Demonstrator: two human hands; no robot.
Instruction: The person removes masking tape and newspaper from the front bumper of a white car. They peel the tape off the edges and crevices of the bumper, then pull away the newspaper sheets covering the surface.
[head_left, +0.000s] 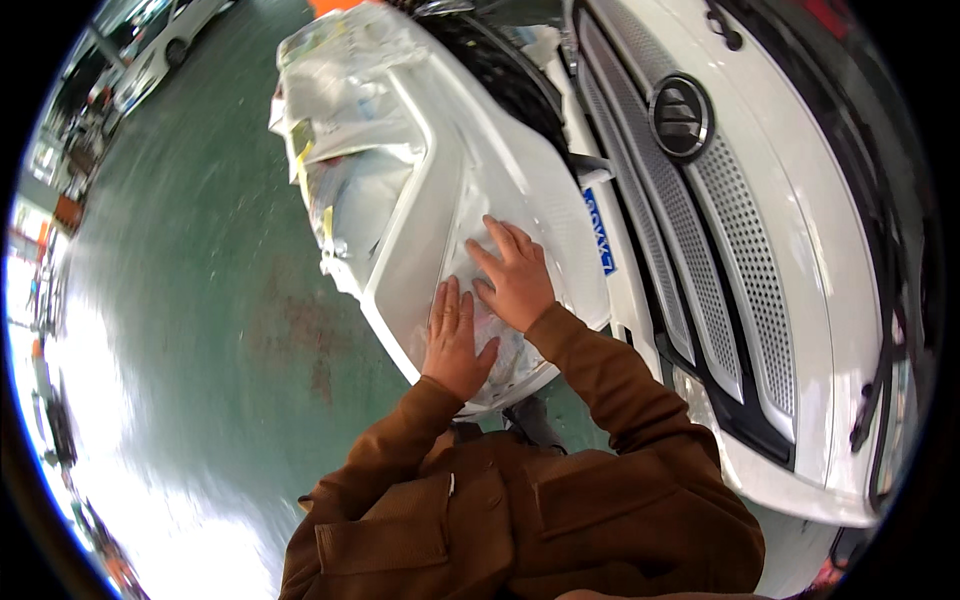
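Observation:
A large white moulded vehicle panel [405,285], probably a bumper, lies in front of me at a slant. Crumpled clear film [365,195] and strips of yellow tape cover its left and far parts. My left hand [456,350] rests on the panel's near part, with its fingers stretched out and the thumb apart. Just ahead and to the right, my right hand [518,278] is spread on glossy, film-like patches of the same panel. Neither hand grips anything. The surface under both palms is hidden.
Close on the right stands a white truck front with a perforated grille [750,240], a round emblem [682,118] and a blue plate [599,232]. Green floor [220,300] extends to the left. A white car [165,50] is parked far left.

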